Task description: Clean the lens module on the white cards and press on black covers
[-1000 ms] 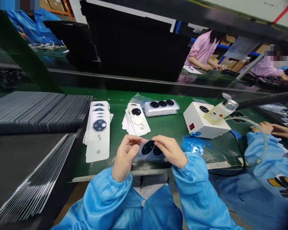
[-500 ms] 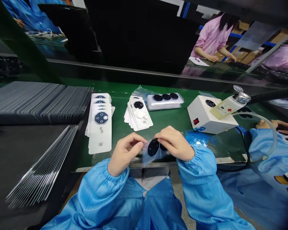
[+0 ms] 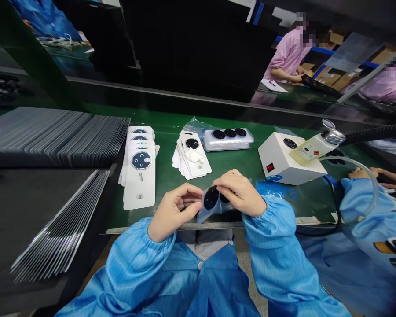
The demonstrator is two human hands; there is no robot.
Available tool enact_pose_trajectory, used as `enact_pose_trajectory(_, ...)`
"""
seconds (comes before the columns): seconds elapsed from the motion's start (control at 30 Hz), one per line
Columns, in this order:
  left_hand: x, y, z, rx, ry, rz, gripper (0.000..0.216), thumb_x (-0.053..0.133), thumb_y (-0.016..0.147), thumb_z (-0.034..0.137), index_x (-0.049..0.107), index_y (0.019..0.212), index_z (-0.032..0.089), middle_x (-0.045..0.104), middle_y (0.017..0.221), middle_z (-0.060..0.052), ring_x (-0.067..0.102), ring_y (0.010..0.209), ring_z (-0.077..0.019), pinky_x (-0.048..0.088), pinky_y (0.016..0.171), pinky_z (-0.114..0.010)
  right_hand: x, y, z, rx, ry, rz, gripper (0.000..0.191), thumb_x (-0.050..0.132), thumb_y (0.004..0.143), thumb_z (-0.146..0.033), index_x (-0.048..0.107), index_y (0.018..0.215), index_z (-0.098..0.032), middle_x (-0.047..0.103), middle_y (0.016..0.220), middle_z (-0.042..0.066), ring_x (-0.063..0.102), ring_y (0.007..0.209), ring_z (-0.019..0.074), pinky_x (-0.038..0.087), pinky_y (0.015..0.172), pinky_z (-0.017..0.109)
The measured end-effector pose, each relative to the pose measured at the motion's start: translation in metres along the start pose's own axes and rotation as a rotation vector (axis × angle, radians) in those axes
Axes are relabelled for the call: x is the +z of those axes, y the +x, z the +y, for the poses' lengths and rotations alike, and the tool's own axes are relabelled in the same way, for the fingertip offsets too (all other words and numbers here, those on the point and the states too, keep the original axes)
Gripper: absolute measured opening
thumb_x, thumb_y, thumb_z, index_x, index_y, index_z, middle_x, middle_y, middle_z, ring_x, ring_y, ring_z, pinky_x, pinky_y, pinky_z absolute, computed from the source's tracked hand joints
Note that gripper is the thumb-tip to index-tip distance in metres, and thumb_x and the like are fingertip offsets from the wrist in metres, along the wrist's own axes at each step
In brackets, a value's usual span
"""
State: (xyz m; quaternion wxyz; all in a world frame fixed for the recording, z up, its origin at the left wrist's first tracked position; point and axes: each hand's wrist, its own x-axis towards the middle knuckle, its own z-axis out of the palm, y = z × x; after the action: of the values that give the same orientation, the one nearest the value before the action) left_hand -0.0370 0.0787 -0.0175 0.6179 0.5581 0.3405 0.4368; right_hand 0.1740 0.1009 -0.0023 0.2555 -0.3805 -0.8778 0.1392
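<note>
A translucent film strip [image 3: 203, 214] with round black stickers [image 3: 211, 200] is held up at the front edge of the surface [image 3: 165, 165]. The right hand's [image 3: 239, 193] grip pinches it near its upper edge, probably to keep it steady; the left hand [image 3: 174, 213] curls at its left edge, and I cannot tell whether it grasps. Beyond, fanned white cards [image 3: 203, 172] and stacked sticker sheets [image 3: 229, 143] sit seemingly for easy reach. Rightward, a pump bottle [image 3: 308, 152] leans atop a white box [image 3: 285, 165].
</note>
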Motion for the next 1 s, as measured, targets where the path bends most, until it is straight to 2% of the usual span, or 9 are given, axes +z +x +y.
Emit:
enact_pose_trajectory(0.13,0.003,0.000,-0.002,-0.050,0.001,0.004,0.024,0.064,0.073,0.010,0.065,0.096,0.017,0.072,0.090,-0.003,0.069,0.085,-0.0152,0.055,0.077,-0.023,0.005,0.000,0.001,0.034,-0.024,0.034,0.022,0.035,0.094,-0.020,0.057,0.089,-0.019,0.065,0.076,0.001,0.054,0.068,0.0129,0.030,0.075,0.034)
enact_pose_trajectory(0.23,0.006,0.000,-0.006,-0.068,0.007,0.045,0.020,0.066,0.073,0.012,0.066,0.093,0.016,0.071,0.089,-0.004,0.069,0.077,-0.0146,0.056,0.072,-0.023,0.012,0.000,0.001,0.065,-0.023,0.061,0.022,0.034,0.094,-0.021,0.056,0.088,-0.019,0.063,0.076,0.002,0.052,0.068,0.0141,0.030,0.077,0.035)
enact_pose_trajectory(0.33,0.008,0.002,-0.010,-0.065,-0.020,0.099,0.012,0.065,0.075,0.017,0.066,0.087,0.016,0.070,0.081,-0.002,0.066,0.066,-0.0123,0.056,0.066,-0.023,0.017,-0.002,0.000,0.103,-0.001,0.084,0.022,0.034,0.094,-0.022,0.054,0.086,-0.019,0.062,0.077,0.003,0.052,0.072,0.0154,0.031,0.075,0.034)
enact_pose_trajectory(0.43,0.013,0.005,-0.012,-0.045,-0.075,0.118,0.008,0.063,0.078,0.021,0.065,0.084,0.016,0.068,0.073,0.001,0.065,0.062,-0.0120,0.056,0.065,-0.024,0.021,-0.004,-0.002,0.137,0.031,0.112,0.021,0.034,0.094,-0.025,0.052,0.085,-0.020,0.060,0.076,0.002,0.053,0.072,0.0151,0.034,0.071,0.032)
enact_pose_trajectory(0.57,0.020,0.005,-0.012,-0.030,-0.142,0.097,0.010,0.067,0.076,0.022,0.064,0.085,0.017,0.069,0.078,0.001,0.067,0.070,-0.0133,0.057,0.070,-0.025,0.023,-0.007,-0.002,0.166,0.063,0.155,0.022,0.033,0.094,-0.029,0.050,0.083,-0.020,0.058,0.075,0.002,0.053,0.071,0.0149,0.036,0.068,0.030)
enact_pose_trajectory(0.7,0.025,0.004,-0.013,-0.091,-0.185,0.034,0.020,0.071,0.074,0.025,0.063,0.090,0.016,0.071,0.081,-0.003,0.070,0.076,-0.0172,0.059,0.071,-0.030,0.025,-0.008,0.002,0.205,0.078,0.212,0.021,0.034,0.094,-0.028,0.049,0.082,-0.020,0.056,0.073,0.001,0.051,0.069,0.0156,0.036,0.067,0.031)
enact_pose_trajectory(0.9,0.026,0.009,-0.022,-0.130,-0.205,0.098,0.015,0.065,0.080,0.028,0.058,0.087,0.016,0.070,0.077,-0.001,0.070,0.076,-0.0162,0.059,0.073,-0.029,0.030,-0.015,-0.010,0.316,0.072,0.406,0.012,0.045,0.088,-0.029,0.049,0.093,-0.019,0.051,0.094,0.010,0.047,0.091,0.0237,0.037,0.079,0.041)
enact_pose_trajectory(1.0,0.026,0.012,-0.027,-0.145,-0.192,0.120,0.014,0.066,0.080,0.028,0.059,0.081,0.016,0.067,0.074,0.001,0.068,0.071,-0.0131,0.057,0.073,-0.027,0.031,-0.021,-0.024,0.276,0.186,0.358,0.010,0.047,0.088,-0.029,0.048,0.084,-0.021,0.050,0.081,0.004,0.048,0.075,0.0171,0.041,0.066,0.032)
